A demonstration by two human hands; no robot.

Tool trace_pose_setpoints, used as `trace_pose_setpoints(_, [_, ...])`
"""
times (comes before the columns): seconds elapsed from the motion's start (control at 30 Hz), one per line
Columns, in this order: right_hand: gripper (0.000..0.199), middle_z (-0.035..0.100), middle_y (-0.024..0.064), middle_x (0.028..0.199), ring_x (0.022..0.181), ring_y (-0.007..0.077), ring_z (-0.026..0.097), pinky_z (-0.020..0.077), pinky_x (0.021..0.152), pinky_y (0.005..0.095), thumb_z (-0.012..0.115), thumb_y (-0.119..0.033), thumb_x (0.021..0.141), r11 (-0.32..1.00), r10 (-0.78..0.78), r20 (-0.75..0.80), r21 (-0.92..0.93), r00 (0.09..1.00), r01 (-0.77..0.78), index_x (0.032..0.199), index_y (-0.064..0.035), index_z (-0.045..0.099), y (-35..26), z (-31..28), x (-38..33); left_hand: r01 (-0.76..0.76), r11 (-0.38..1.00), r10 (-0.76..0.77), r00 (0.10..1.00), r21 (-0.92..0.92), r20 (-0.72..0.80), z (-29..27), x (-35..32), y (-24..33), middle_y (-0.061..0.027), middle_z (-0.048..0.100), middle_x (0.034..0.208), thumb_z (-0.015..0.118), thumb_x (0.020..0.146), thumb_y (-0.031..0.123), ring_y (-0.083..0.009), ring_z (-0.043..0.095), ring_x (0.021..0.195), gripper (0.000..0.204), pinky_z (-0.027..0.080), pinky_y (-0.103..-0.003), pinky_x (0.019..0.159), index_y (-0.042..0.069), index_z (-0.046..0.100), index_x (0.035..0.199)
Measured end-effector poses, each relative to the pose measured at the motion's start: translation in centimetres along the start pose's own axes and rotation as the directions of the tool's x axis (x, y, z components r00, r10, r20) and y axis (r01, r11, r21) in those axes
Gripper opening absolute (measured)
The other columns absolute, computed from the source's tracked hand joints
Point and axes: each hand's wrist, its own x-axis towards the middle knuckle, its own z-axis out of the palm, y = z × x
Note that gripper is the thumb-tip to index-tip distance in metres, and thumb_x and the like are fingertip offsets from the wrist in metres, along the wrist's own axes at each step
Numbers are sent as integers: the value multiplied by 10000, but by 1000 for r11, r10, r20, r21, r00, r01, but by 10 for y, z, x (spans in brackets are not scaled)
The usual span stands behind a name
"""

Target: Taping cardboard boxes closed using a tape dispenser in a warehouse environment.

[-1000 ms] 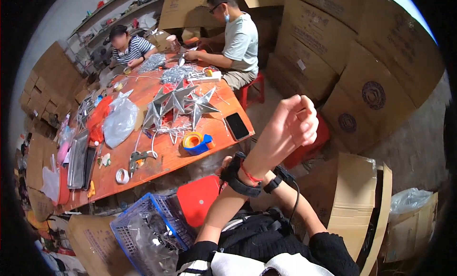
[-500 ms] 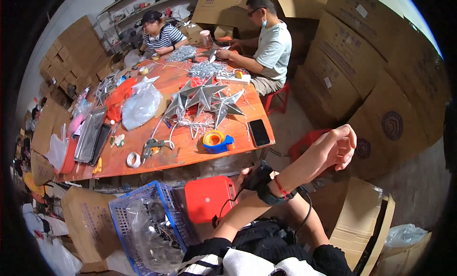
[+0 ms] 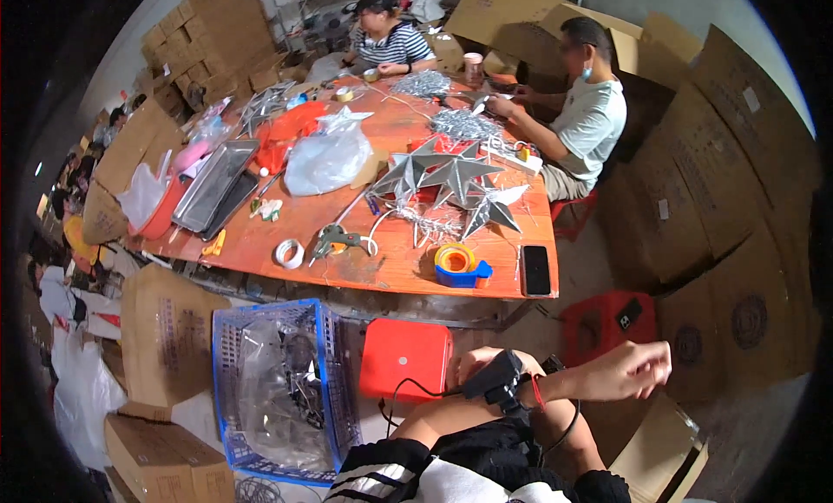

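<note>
My left arm reaches across to the right, with a red string and a black strapped device (image 3: 495, 380) at its wrist. My left hand (image 3: 638, 370) hangs over the floor with fingers loosely curled and nothing in them. Crossing beneath that wrist, my right arm brings my right hand (image 3: 475, 364) against the device's far side; its fingers bend round it and are partly hidden. A black cable loops down from the device. Just left of my hands stands a red stool (image 3: 402, 356).
Ahead is an orange table (image 3: 399, 273) with silver stars (image 3: 451, 175), a glue gun (image 3: 337, 240), a tape dispenser (image 3: 464, 267) and a phone (image 3: 535, 271). Two people sit behind it. A blue crate (image 3: 321, 310) stands left; another red stool (image 3: 599, 325) and large cartons (image 3: 711, 208) stand right.
The view has swung left and up, so the table appears farther right. My left hand has lowered toward the right, its fingers more curled. The right hand stays at the wrist device.
</note>
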Motion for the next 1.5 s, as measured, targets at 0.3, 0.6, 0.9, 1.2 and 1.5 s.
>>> trace_pose_setpoints(0.3, [227, 554, 39, 902, 847, 131, 520, 423, 780, 278, 469, -218, 875, 863, 502, -227, 72, 835, -499, 959, -17, 535, 95, -70, -36, 221, 652, 150, 900, 725, -409, -112, -66, -46, -143, 577, 748, 507, 811, 188, -316, 579, 682, 160, 462, -380, 603, 43, 527, 876])
trace_pose_setpoints(0.6, [221, 578, 46, 674, 608, 127, 548, 451, 523, 269, 462, -203, 865, 666, 247, -941, -8, 231, -746, 795, -27, 578, 205, -222, -312, 631, -288, -85, 733, 721, -675, -272, -176, -140, -135, 440, 1100, 653, 673, 342, -297, 377, 1101, 581, 334, -489, 861, 48, 437, 1126])
trace_pose_setpoints(0.9, [216, 577, 105, 648, 601, 177, 578, 450, 542, 324, 461, -177, 837, 588, 299, -952, 129, 66, -798, 827, -3, 587, 250, -203, -382, 552, -325, -467, 612, 768, -638, -309, -180, -160, -108, 592, 790, 678, 636, 291, -270, 572, 844, 403, 315, -434, 877, 58, 530, 929])
trace_pose_setpoints(1.2, [212, 569, 77, 616, 547, 128, 541, 441, 517, 264, 428, -124, 851, 465, -137, -990, -49, -17, -884, 745, 12, 551, 125, -135, -307, 778, 254, -296, 628, 575, -720, -186, -128, -64, -187, 619, 763, 629, 750, 362, -305, 609, 657, 423, 472, -383, 594, -27, 567, 903])
trace_pose_setpoints(1.5, [202, 567, 56, 702, 627, 107, 542, 444, 559, 234, 458, -176, 878, 811, -489, -513, 30, -706, -584, 850, -12, 572, 56, 140, -416, 670, 740, -522, 621, 51, -585, -85, -57, -146, -45, 555, 901, 610, 790, 264, -133, 516, 759, 324, 432, -300, 721, 5, 539, 970])
